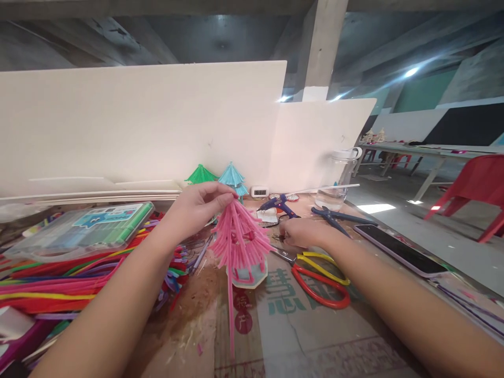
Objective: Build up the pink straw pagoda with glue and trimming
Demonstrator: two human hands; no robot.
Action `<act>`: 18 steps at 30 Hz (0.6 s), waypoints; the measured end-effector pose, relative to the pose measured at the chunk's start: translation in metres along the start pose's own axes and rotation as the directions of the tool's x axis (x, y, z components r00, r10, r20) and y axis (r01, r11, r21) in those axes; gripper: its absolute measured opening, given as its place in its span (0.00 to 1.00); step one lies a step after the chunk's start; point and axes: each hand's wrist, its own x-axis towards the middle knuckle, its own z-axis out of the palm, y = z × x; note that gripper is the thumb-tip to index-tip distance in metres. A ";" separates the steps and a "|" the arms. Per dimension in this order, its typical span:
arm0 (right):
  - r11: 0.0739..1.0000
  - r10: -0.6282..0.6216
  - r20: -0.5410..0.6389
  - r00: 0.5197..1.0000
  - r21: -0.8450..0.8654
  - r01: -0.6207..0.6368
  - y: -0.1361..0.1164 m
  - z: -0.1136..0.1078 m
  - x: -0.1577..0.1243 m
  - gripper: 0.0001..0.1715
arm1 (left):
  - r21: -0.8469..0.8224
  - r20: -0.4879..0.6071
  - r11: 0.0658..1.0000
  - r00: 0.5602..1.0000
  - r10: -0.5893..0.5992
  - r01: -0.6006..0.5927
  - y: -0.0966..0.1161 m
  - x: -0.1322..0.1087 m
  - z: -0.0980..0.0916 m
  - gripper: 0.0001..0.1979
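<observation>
My left hand (202, 209) pinches the peak of a pink pipe-cleaner pavilion (242, 236) with tiered, fringed roofs. The model stands on a pale, many-sided base (254, 277). One long pink pipe cleaner (231, 315) hangs from the roof down past the base. To the right, my right hand (302, 232) is low at the tabletop, fingers curled together; whatever they hold, if anything, is hidden. Just beyond it lies a blue glue gun (281, 205). Scissors with red and yellow handles (321, 302) lie on the near side of that hand.
Bundles of coloured pipe cleaners (51, 286) and a clear marker case (82, 228) fill the left. Green (200, 174) and blue (232, 176) models stand behind, near a small digital clock (260, 192). Pliers (334, 215), a phone (397, 249) and a clear jug (336, 178) are at right.
</observation>
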 end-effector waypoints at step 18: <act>0.950 -0.108 -0.682 0.723 0.144 0.277 -0.034 -0.070 -0.049 0.19 | -0.055 -0.011 0.998 0.999 0.030 -0.030 0.013 -0.008 -0.005 0.15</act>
